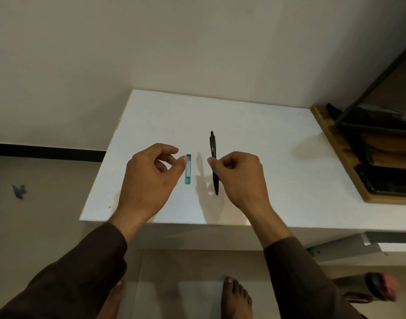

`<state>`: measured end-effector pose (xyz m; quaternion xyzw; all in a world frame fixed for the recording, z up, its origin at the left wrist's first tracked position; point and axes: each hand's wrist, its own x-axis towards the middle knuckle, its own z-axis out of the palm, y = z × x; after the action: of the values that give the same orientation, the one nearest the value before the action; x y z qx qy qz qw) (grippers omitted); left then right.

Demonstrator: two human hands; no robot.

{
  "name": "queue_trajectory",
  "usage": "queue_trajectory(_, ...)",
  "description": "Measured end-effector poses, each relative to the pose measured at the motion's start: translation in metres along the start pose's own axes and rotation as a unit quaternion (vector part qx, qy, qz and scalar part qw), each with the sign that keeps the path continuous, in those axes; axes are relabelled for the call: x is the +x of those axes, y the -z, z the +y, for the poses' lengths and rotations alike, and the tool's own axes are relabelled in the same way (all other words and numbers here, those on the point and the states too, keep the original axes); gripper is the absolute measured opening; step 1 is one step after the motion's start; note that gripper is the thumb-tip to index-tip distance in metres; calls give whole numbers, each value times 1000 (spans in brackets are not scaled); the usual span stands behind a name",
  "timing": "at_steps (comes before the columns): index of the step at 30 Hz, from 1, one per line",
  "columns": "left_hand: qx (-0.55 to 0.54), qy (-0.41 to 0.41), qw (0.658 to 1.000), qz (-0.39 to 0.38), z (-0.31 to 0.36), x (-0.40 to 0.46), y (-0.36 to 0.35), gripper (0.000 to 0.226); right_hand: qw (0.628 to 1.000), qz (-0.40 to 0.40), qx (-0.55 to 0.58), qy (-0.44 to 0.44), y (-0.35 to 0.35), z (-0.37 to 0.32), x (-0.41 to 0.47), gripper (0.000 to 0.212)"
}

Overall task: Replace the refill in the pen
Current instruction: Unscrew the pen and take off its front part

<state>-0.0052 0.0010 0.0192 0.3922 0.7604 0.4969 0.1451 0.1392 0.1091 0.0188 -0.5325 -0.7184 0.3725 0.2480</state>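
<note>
Nearest to me, bare feet on the tiled floor, and a dark red slipper off to the lower right. Both forearms come up in dark brown sleeves over the front edge of the white counter.

Left hand hovers above the counter. Its grip is narrow: thumb and forefinger curled toward each other, tips close, nothing between them that I can see. Forefinger tip sits right at the upper part of the teal refill packet; can't tell if it's touching. The packet lies flat on the counter, long axis running away from me, just left of the pen.

Right hand has the grip closed on the black pen, pinching it around mid-barrel with thumb and fingers curled in. The pen points roughly away from me, clip end far, lower end down near the counter by the heel of the hand. I can't tell if the tip touches the surface; there's a shadow of it just left. Pen looks in one piece, refill not visible.

Further right, a wooden tray sits against the counter's right side, holding a black phone and other dark items I can't make out. A dark frame leans above it. Plain wall behind. Small bluish scrap on the floor far left.
</note>
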Motion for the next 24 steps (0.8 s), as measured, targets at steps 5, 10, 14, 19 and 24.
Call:
queue_trajectory(5,-121,48,986,-100,12,-1,-6,45,993,-37,103,52,18,-13,-13,28)
queue_trajectory(10,-235,82,961,-123,24,0,-4,30,989,-78,61,108,17,-23,-22,22)
queue_trajectory(14,-266,77,955,-100,26,5,1,14,987,-83,19,138,13,-25,-26,19)
queue_trajectory(19,-282,82,950,-109,26,11,11,20,978,-61,142,141,29,-28,-21,15)
queue_trajectory(24,-262,58,949,-166,31,6,12,25,962,-38,244,119,33,-33,-21,13)
